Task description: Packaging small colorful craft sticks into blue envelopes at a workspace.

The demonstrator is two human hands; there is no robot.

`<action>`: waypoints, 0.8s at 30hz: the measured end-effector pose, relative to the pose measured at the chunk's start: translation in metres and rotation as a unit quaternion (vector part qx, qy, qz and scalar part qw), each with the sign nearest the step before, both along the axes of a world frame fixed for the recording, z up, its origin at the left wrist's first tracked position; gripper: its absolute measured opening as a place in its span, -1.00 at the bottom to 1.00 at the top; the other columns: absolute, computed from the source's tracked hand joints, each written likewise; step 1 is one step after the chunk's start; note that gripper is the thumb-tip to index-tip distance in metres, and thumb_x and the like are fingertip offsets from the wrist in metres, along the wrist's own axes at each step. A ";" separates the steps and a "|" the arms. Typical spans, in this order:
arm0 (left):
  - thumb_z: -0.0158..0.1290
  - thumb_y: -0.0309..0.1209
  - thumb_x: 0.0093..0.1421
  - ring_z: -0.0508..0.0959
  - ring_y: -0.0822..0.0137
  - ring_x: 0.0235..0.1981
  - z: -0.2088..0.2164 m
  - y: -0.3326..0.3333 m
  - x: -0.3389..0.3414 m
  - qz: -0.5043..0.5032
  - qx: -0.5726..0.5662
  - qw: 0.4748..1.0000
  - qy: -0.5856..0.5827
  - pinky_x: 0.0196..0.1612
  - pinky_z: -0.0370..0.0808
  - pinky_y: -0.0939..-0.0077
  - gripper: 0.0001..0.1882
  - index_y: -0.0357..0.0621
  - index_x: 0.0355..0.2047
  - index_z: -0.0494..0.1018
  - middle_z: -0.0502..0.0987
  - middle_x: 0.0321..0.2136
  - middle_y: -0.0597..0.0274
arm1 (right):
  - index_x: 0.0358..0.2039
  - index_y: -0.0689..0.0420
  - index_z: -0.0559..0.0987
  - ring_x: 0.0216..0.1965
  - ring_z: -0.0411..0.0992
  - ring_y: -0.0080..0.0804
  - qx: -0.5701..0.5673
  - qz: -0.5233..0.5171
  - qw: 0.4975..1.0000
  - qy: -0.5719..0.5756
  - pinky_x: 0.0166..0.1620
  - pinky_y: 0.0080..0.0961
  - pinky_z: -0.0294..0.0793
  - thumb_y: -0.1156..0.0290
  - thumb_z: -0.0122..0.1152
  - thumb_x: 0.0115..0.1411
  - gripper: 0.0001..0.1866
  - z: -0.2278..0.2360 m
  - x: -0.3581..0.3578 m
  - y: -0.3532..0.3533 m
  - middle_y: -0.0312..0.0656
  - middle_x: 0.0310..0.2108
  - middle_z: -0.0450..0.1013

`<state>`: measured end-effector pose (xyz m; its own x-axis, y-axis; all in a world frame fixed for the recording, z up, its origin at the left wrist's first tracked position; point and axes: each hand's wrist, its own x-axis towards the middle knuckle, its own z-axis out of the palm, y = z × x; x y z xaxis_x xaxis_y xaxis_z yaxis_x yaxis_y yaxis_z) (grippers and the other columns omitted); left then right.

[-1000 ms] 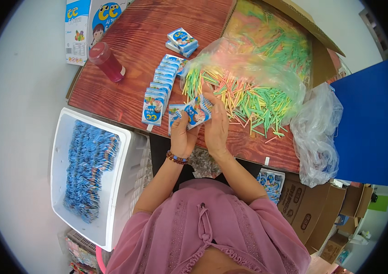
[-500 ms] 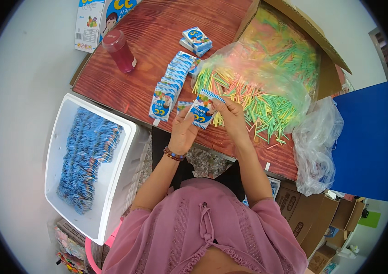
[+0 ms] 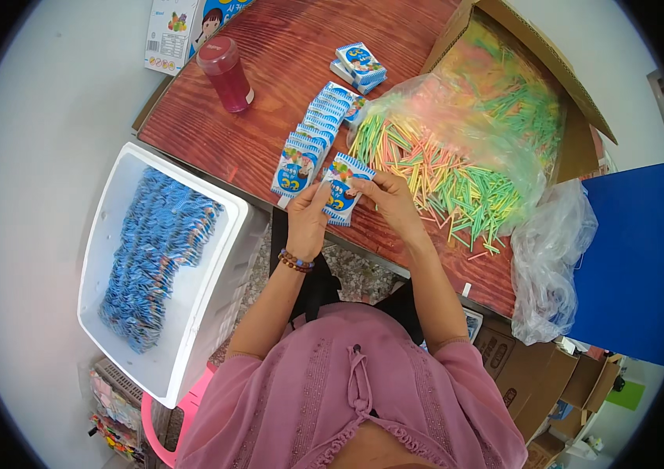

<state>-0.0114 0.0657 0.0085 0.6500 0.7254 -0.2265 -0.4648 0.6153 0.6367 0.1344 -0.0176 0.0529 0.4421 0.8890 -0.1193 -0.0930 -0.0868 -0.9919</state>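
A small blue-and-white printed packet (image 3: pixel 341 186) is held between both hands just above the table's front edge. My left hand (image 3: pixel 307 222) is closed on its left side, the thumb along the front. My right hand (image 3: pixel 396 205) pinches the right side, thumb and finger reaching across its face. Whether the packet is sealed or filled cannot be made out. Just left of it, a fanned row of matching packets (image 3: pixel 296 167) lies on the table. To the right, thin pastel sticks (image 3: pixel 468 191) in green, yellow and pink spill from a clear plastic bag (image 3: pixel 504 148).
A white bin (image 3: pixel 214 266) with many blue packets stands at the left. On the red-brown wooden table (image 3: pixel 285 39) are a jar of dark red contents (image 3: pixel 226 78) and small stacked packs (image 3: pixel 360 62). A cardboard box (image 3: pixel 578 86) and crumpled plastic (image 3: pixel 547 266) are at the right.
The view has shifted, moving the scene slightly right. My right thumb and finger have come further over the packet's face, and the packet sits a little closer to the fanned row.
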 end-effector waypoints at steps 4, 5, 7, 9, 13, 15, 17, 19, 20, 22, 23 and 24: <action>0.01 -0.46 0.28 0.58 0.48 -0.29 -0.002 0.003 -0.007 0.016 0.000 0.999 -0.034 -0.25 0.51 0.59 -0.81 -0.31 -0.17 0.51 0.59 -0.26 0.22 | -0.33 0.22 0.61 -0.47 0.36 -0.72 -0.025 -0.117 0.988 -0.099 -0.45 -0.72 0.28 0.37 0.14 0.24 -0.82 0.001 0.018 -0.011 -0.41 -0.48 0.47; 0.00 -0.47 0.29 0.58 0.45 -0.25 -0.002 0.004 -0.010 0.024 -0.010 0.998 -0.052 -0.18 0.51 0.54 -0.81 -0.31 -0.16 0.50 0.59 -0.24 0.21 | -0.32 0.21 0.60 -0.47 0.41 -0.59 -0.062 -0.115 0.976 -0.173 -0.40 -0.62 0.36 0.38 0.17 0.19 -0.83 -0.015 0.028 -0.017 -0.33 -0.45 0.50; -0.02 -0.46 0.31 0.57 0.42 -0.19 -0.006 0.010 -0.019 0.042 -0.026 0.996 -0.077 -0.10 0.52 0.48 -0.81 -0.30 -0.16 0.50 0.58 -0.20 0.21 | -0.33 0.19 0.58 -0.46 0.44 -0.47 -0.111 -0.073 0.952 -0.275 -0.36 -0.53 0.40 0.36 0.18 0.16 -0.84 -0.015 0.022 -0.018 -0.26 -0.43 0.51; -0.03 -0.45 0.31 0.57 0.42 -0.19 -0.006 0.013 -0.023 0.047 -0.025 0.996 -0.074 -0.10 0.52 0.48 -0.80 -0.30 -0.16 0.50 0.58 -0.20 0.21 | -0.36 0.13 0.57 -0.38 0.50 -0.20 -0.176 -0.026 0.916 -0.359 -0.27 -0.32 0.46 0.33 0.17 0.10 -0.84 -0.017 0.011 -0.016 -0.12 -0.38 0.50; -0.05 -0.44 0.32 0.57 0.44 -0.20 -0.003 0.012 -0.029 0.053 -0.011 0.997 -0.054 -0.10 0.52 0.49 -0.79 -0.30 -0.15 0.49 0.58 -0.21 0.22 | -0.42 0.16 0.53 -0.39 0.48 -0.11 -0.146 -0.026 0.840 -0.523 -0.33 -0.26 0.46 0.41 0.18 0.05 -0.89 -0.029 0.007 0.003 -0.13 -0.40 0.47; -0.05 -0.44 0.32 0.57 0.45 -0.21 -0.004 0.012 -0.033 0.051 0.005 0.998 -0.042 -0.11 0.52 0.51 -0.79 -0.31 -0.15 0.49 0.57 -0.21 0.22 | -0.43 0.17 0.52 -0.40 0.48 -0.11 -0.182 -0.015 0.802 -0.569 -0.35 -0.23 0.46 0.41 0.17 0.05 -0.89 -0.035 0.007 0.012 -0.10 -0.40 0.47; -0.04 -0.45 0.32 0.57 0.47 -0.23 -0.011 0.014 -0.036 0.044 0.014 0.998 -0.046 -0.14 0.52 0.54 -0.79 -0.32 -0.15 0.49 0.57 -0.22 0.23 | -0.44 0.18 0.50 -0.41 0.49 -0.10 -0.217 -0.005 0.758 -0.615 -0.36 -0.21 0.46 0.41 0.17 0.05 -0.89 -0.038 0.007 0.015 -0.08 -0.41 0.46; -0.03 -0.45 0.31 0.57 0.48 -0.24 -0.014 0.013 -0.035 0.044 0.022 0.998 -0.046 -0.14 0.52 0.56 -0.79 -0.33 -0.15 0.49 0.58 -0.23 0.23 | -0.45 0.22 0.47 -0.44 0.49 -0.06 -0.216 0.021 0.745 -0.631 -0.39 -0.21 0.46 0.43 0.15 0.05 -0.88 -0.033 0.011 0.010 -0.01 -0.45 0.47; -0.03 -0.45 0.31 0.57 0.49 -0.25 -0.014 0.013 -0.033 0.040 0.029 0.998 -0.046 -0.15 0.52 0.57 -0.79 -0.34 -0.15 0.49 0.58 -0.24 0.24 | -0.45 0.22 0.47 -0.44 0.49 -0.06 -0.215 0.021 0.744 -0.633 -0.39 -0.21 0.46 0.43 0.15 0.05 -0.88 -0.028 0.016 0.005 -0.01 -0.45 0.47; -0.02 -0.45 0.31 0.57 0.50 -0.25 -0.017 0.014 -0.034 0.033 0.036 0.998 -0.038 -0.16 0.52 0.58 -0.78 -0.35 -0.14 0.49 0.58 -0.24 0.24 | -0.45 0.22 0.48 -0.48 0.50 -0.10 -0.208 0.043 0.840 -0.499 -0.42 -0.18 0.47 0.44 0.08 0.08 -0.89 -0.005 0.025 -0.003 -0.01 -0.52 0.50; -0.02 -0.45 0.31 0.57 0.51 -0.25 -0.018 0.014 -0.036 0.021 0.042 0.998 -0.029 -0.16 0.52 0.58 -0.78 -0.35 -0.13 0.49 0.58 -0.25 0.24 | -0.42 0.22 0.48 -0.45 0.53 -0.10 -0.189 0.044 0.898 -0.394 -0.40 -0.17 0.48 0.41 0.12 0.07 -0.87 0.001 0.031 -0.002 -0.01 -0.54 0.53; -0.02 -0.45 0.31 0.57 0.51 -0.25 -0.019 0.012 -0.038 0.022 0.040 0.999 -0.029 -0.16 0.52 0.58 -0.78 -0.35 -0.13 0.49 0.58 -0.25 0.24 | -0.39 0.16 0.48 -0.33 0.59 -0.22 -0.165 0.043 0.954 -0.248 -0.29 -0.18 0.50 0.38 0.19 0.09 -0.86 0.022 0.028 -0.006 -0.05 -0.48 0.55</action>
